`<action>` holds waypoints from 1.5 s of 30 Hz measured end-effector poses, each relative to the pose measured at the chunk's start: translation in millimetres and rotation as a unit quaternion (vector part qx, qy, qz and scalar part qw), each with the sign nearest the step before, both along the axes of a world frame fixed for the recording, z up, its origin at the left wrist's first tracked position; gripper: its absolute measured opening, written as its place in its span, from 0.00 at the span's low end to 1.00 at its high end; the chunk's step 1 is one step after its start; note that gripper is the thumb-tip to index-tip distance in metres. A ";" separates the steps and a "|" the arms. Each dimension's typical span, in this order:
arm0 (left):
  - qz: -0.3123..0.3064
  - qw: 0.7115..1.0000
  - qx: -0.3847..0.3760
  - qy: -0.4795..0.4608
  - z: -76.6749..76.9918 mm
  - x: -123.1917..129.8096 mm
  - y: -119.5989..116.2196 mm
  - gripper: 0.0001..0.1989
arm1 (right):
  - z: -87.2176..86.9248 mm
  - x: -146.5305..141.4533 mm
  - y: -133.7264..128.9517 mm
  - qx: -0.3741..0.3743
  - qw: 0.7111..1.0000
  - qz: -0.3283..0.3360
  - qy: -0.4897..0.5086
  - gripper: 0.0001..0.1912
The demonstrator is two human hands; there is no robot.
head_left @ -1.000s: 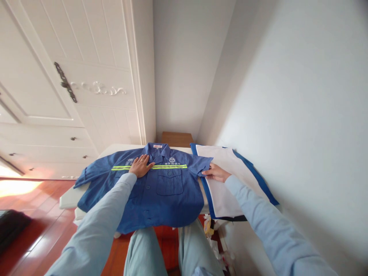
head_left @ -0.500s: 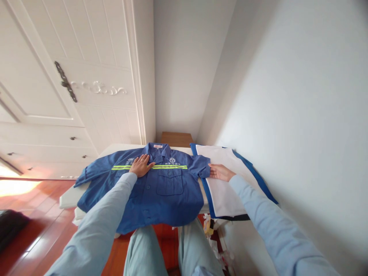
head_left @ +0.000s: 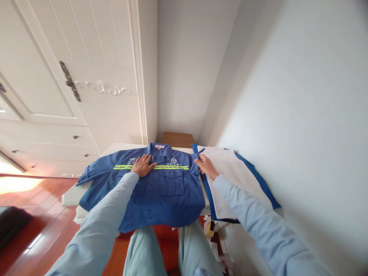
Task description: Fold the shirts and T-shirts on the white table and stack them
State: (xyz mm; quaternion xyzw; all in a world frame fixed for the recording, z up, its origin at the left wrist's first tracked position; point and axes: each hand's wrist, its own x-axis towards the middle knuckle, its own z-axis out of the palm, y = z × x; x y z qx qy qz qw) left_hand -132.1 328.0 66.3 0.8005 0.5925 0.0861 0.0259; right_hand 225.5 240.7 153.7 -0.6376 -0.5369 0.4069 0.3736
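A blue work shirt [head_left: 172,184] with a yellow-green reflective stripe lies front up across a white padded surface [head_left: 69,196]. My left hand [head_left: 142,165] rests flat on its chest, fingers spread, below the collar. At the shirt's short sleeve on the right, my right hand [head_left: 204,165] pinches the sleeve's edge, which is folded up and inward. Beneath and beyond that hand, a white cloth panel with blue borders [head_left: 238,172] lies against the wall.
A white wardrobe [head_left: 109,69] stands at the left, and a grey wall [head_left: 301,96] rises on the right. Behind the shirt is a small wooden box [head_left: 178,138]. Several small items [head_left: 209,227] sit low by my knees; a dark object [head_left: 13,224] lies on the floor.
My right hand has moved left and slightly up, from beside the sleeve opening to gripping it, and the sleeve end has folded inward. My left hand stays on the shirt.
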 end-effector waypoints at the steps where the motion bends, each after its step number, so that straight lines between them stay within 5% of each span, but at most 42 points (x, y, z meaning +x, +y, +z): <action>1: 0.000 1.000 -0.001 0.000 0.6 0.1 -0.4 0.40 | -0.1 -15.7 -5.5 -0.001 0.999 0.052 -0.011 0.22; 4: 0.002 1.000 -0.002 -0.001 2.5 0.5 -1.9 0.39 | -2.7 -52.4 -19.4 0.019 0.980 0.184 -0.080 0.27; 7: 0.001 1.000 0.001 -0.006 3.9 1.2 -3.3 0.39 | -7.5 -62.9 -22.4 0.093 0.959 0.183 -0.194 0.22; 12: 0.004 1.000 0.002 -0.013 3.6 1.8 -3.9 0.39 | -22.9 -53.9 -6.7 0.224 0.861 0.266 -0.372 0.27; 15: 0.004 1.000 0.003 -0.011 2.7 1.6 -3.7 0.39 | -36.3 -54.4 8.1 0.216 0.825 0.287 -0.437 0.32; 24: 0.003 1.000 0.002 -0.030 2.7 1.8 -4.6 0.38 | -76.9 -48.7 22.8 0.107 0.844 0.247 -0.464 0.37; 37: 0.007 0.997 0.001 -0.075 -0.4 1.6 -1.9 0.35 | -78.7 -47.5 20.7 0.114 0.843 0.243 -0.466 0.38; 45: 0.072 0.986 0.061 -0.138 17.3 -19.1 -15.1 0.28 | -88.0 -44.8 23.3 0.117 0.856 0.238 -0.444 0.38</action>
